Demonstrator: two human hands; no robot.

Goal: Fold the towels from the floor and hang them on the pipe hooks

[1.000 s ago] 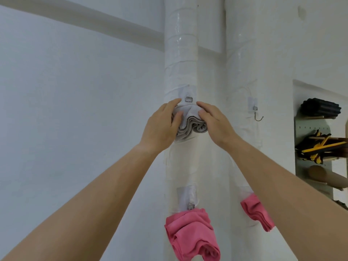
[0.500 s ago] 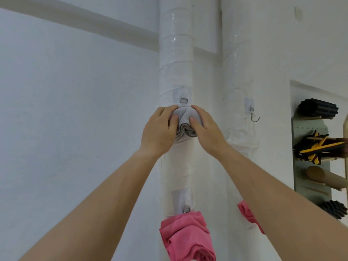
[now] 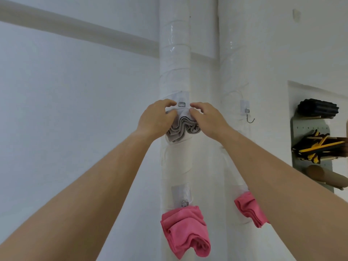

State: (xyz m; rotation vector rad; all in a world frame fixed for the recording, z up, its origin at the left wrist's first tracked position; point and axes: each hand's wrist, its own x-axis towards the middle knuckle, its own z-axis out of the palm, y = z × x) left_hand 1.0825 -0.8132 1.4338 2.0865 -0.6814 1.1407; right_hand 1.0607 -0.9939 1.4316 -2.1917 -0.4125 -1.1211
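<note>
A folded grey towel [image 3: 181, 129] hangs bunched against the left white pipe [image 3: 175, 53], just under the upper hook [image 3: 182, 104]. My left hand [image 3: 156, 119] holds its left side with curled fingers. My right hand [image 3: 207, 119] pinches its top right edge. The hook's tip is hidden behind the cloth. A pink towel [image 3: 185, 230] hangs from the lower hook [image 3: 185, 203] on the same pipe. Another pink towel [image 3: 250, 210] hangs on the right pipe [image 3: 233, 53], partly behind my right forearm.
A bare metal hook [image 3: 249, 115] sticks out of the right pipe at hand height. At the right edge a grey pegboard [image 3: 301, 127] carries a black ridged roller, yellow-and-black tools and a brown roll. White wall lies to the left.
The towel and both hands sit slightly higher on the pipe than half a second ago, and my fingers have loosened near the hook so more of the towel's folds show below.
</note>
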